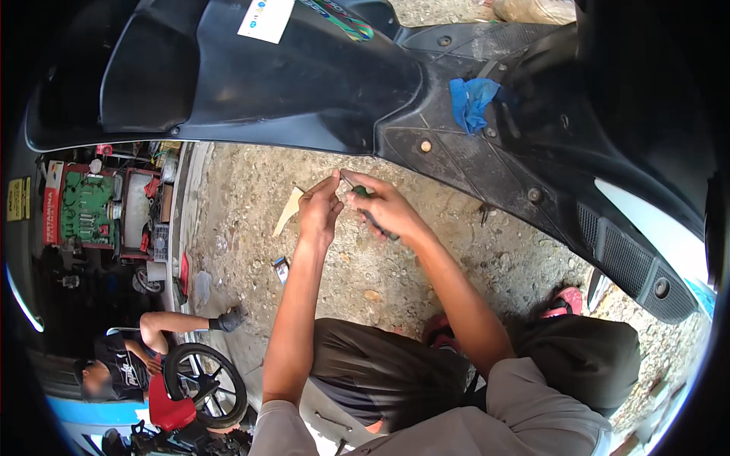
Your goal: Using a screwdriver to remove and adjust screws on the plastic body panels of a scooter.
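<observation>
Below the black scooter body (289, 91), my left hand (322, 207) has fingers pinched at the tip of a hand tool; what they hold is too small to make out. My right hand (391, 213) is closed on that green-and-black-handled tool (360, 193), which looks like pliers and angles up toward my left fingertips. A crumpled blue cloth (471, 102) lies on the scooter's dark footboard (411, 133), above and right of my hands. On the gritty ground, a pale flat piece (288, 210) lies left of my left hand, and a small dark packet (281, 269) sits lower down.
A person (122, 372) sits at lower left by a red motorbike part (171, 404) and a wheel (205, 380). Shelving with a green tool board (87, 197) stands at left. My knees, in dark trousers (388, 357), and a red sandal (564, 302) are below.
</observation>
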Motion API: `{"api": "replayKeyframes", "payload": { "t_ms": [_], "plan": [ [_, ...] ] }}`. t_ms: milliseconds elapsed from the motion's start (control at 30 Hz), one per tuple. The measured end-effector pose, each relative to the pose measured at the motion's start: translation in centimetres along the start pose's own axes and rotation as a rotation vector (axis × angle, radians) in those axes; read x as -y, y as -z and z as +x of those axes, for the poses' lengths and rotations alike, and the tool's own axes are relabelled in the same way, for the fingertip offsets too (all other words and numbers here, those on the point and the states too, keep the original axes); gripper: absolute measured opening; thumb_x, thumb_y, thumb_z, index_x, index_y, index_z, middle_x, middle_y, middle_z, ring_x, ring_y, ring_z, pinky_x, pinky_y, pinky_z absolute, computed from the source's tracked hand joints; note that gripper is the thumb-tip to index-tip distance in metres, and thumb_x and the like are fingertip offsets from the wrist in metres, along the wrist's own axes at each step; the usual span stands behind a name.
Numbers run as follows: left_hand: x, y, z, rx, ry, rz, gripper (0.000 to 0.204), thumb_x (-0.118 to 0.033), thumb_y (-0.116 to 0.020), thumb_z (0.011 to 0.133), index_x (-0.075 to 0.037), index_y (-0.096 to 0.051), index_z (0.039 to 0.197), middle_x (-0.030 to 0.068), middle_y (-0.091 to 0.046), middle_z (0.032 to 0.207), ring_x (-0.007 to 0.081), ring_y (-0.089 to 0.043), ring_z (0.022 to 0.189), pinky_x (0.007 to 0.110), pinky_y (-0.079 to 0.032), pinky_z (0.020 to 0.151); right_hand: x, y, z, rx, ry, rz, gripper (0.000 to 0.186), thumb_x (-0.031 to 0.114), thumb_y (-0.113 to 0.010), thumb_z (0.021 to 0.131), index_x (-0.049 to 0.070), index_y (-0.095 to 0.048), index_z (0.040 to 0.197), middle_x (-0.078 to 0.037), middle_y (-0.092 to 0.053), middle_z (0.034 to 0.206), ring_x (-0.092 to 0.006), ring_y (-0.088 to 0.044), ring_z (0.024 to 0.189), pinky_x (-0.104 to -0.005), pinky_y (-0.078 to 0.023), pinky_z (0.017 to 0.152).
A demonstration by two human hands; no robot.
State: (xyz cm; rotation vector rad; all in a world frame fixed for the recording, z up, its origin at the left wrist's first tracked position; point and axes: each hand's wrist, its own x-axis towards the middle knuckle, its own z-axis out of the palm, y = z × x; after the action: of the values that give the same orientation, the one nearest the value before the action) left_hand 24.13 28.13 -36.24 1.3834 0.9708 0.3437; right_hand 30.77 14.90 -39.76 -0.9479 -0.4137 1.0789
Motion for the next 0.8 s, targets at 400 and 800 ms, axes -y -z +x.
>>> {"api": "replayKeyframes", "payload": {
  "t_ms": [400,800],
  "plan": [
    [5.3,-7.4,6.0,0.059,0.187,-0.562,0.01,-0.02,-0.053,0.087,-0.012,-0.056,0.082,-0.0058,-0.037,0.053,0.0068,-0.032,0.048,0.02,-0.031,0.049,0.8,8.9,4.4,-0.047,-0.021,-0.304,0.043,0.022,-0.059,0.081,0.015,-0.05,0.123,-0.002,-0.047,0.056,-0.0083,-0.04,0.039,-0.0248,-0.031,0.034],
    [7.7,-7.4,9.8,0.024,0.131,-0.769,0.01,-0.016,-0.049,0.088,-0.012,-0.057,0.084,-0.0035,-0.041,0.052,0.0108,-0.03,0.045,0.028,-0.042,0.063,1.7,10.4,9.2,0.075,-0.015,-0.61,0.037,0.019,-0.061,0.076,0.017,-0.059,0.113,-0.007,-0.061,0.073,-0.0121,-0.049,0.048,-0.0283,-0.04,0.039]
  ]
}}
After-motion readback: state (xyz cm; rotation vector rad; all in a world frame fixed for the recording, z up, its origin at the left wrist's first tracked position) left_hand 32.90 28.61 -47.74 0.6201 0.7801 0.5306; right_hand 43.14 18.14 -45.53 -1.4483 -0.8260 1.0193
